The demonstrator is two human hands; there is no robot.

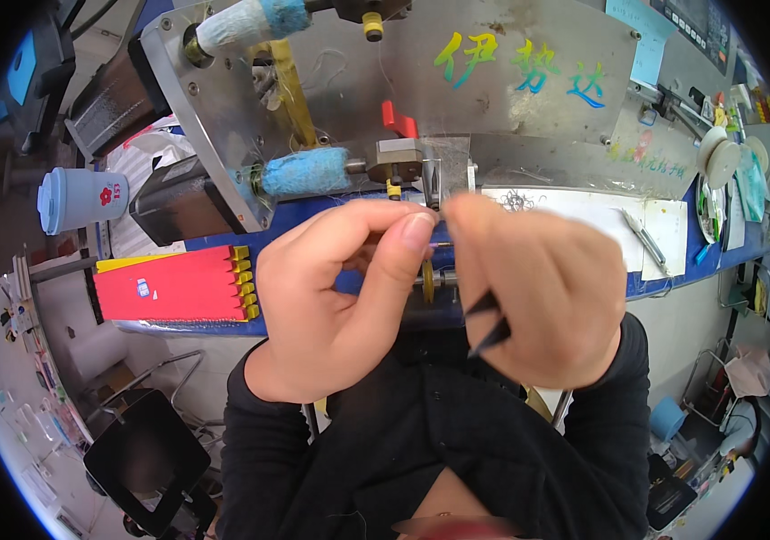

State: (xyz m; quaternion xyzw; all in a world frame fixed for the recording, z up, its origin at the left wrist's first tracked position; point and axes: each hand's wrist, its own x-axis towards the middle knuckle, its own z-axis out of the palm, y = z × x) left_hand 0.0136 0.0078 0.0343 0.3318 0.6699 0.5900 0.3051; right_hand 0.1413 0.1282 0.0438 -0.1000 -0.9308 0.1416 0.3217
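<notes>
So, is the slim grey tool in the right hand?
No, the slim grey tool lies on white paper, to the right of the right hand, which grips a dark pointed tool.

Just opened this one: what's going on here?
A person works close-up before a metal machine. The left hand has thumb and forefinger pinched together; anything between them is too small to make out. The right hand, blurred, is raised beside it, with a black pointed tool in its grip. A blue lidded cup stands off to the left.
</notes>
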